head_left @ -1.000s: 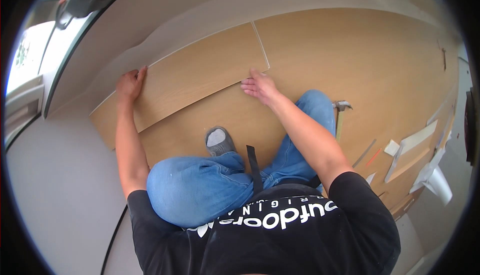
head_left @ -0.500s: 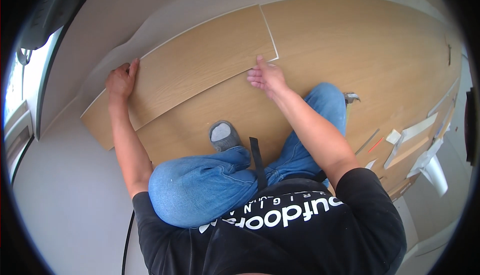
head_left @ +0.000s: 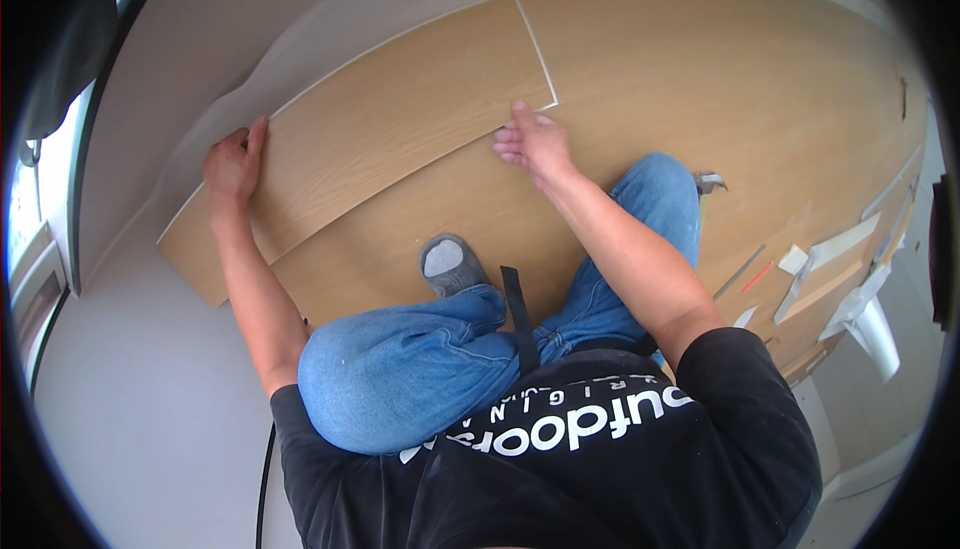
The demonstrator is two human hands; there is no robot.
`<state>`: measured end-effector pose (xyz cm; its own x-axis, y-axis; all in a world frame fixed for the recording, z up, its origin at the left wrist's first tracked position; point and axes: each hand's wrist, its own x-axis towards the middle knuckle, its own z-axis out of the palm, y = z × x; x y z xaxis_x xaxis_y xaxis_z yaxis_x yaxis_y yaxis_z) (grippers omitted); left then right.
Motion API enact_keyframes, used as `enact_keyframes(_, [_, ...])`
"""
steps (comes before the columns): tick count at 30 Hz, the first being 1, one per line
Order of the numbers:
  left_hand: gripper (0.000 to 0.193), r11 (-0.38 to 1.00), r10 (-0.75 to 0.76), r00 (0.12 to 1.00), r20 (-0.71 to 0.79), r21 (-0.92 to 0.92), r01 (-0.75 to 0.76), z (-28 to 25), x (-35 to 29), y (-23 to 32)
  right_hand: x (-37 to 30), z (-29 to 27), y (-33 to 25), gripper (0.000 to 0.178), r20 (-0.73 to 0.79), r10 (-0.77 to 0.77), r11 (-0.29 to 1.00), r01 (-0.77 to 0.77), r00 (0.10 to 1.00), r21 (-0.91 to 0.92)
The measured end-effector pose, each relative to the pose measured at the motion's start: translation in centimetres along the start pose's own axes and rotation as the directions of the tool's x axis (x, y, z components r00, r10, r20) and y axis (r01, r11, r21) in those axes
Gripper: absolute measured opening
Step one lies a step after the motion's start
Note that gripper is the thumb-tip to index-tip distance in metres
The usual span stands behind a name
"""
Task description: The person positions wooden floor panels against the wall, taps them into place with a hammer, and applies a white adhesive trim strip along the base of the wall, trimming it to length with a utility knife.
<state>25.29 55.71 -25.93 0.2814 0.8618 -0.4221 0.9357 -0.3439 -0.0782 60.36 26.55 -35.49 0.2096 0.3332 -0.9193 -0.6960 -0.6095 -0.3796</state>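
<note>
A long wood-grain plank (head_left: 400, 114) with pale edges lies at an angle along the wall, on top of a larger wood-toned board surface (head_left: 690, 69). My left hand (head_left: 233, 164) grips its left part, thumb on the face and fingers curled at the far edge. Near the plank's right corner, my right hand (head_left: 535, 144) holds the near edge, thumb on top and fingers bent beneath. White strips show along the plank's right end and corner. Below the left hand, the plank's left end is partly hidden by my forearm.
A hammer head (head_left: 710, 182) shows beside my right knee. To the right lie a grey rod (head_left: 740, 271), an orange stick (head_left: 758, 277), a small white block (head_left: 793, 259) and a crumpled white sheet (head_left: 872, 334). The pale wall (head_left: 330, 19) borders the plank's far side. My grey shoe (head_left: 452, 265) rests on the board.
Both hands keep their hold on the plank. The whole view has shifted slightly; the plank shows little or no movement against the board.
</note>
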Motion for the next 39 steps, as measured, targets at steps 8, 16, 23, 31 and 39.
enact_keyframes(8, [0.065, 0.999, -0.032, 0.999, -0.005, 0.021, 0.032, -0.2, -0.2, 0.4, 0.0, 0.0, 0.3, 0.049, 0.001, -0.012, 1.0, 0.012, 1.0, -0.005])
enact_keyframes(16, [0.066, 0.999, -0.046, 0.999, 0.022, 0.008, 0.046, -0.1, -0.1, -0.1, -0.6, 0.3, 0.0, 0.047, -0.011, -0.024, 0.995, 0.025, 1.0, 0.092])
enact_keyframes(23, [0.067, 0.999, -0.035, 0.999, 0.009, 0.033, 0.035, -0.4, -0.4, 0.5, -0.3, -0.4, 0.1, 0.047, -0.011, -0.013, 0.998, 0.013, 1.0, 0.061])
enact_keyframes(31, [0.067, 0.998, -0.052, 0.999, 0.007, 0.032, 0.052, -0.1, -0.5, 0.2, -0.6, -0.1, 0.3, 0.046, -0.011, 0.0, 0.997, 0.001, 1.0, 0.077])
enact_keyframes(39, [0.065, 0.996, -0.068, 0.997, 0.036, 0.064, 0.065, 0.0, -0.6, 0.9, -0.5, -0.5, 0.4, 0.047, -0.014, 0.006, 0.998, -0.005, 1.0, 0.07])
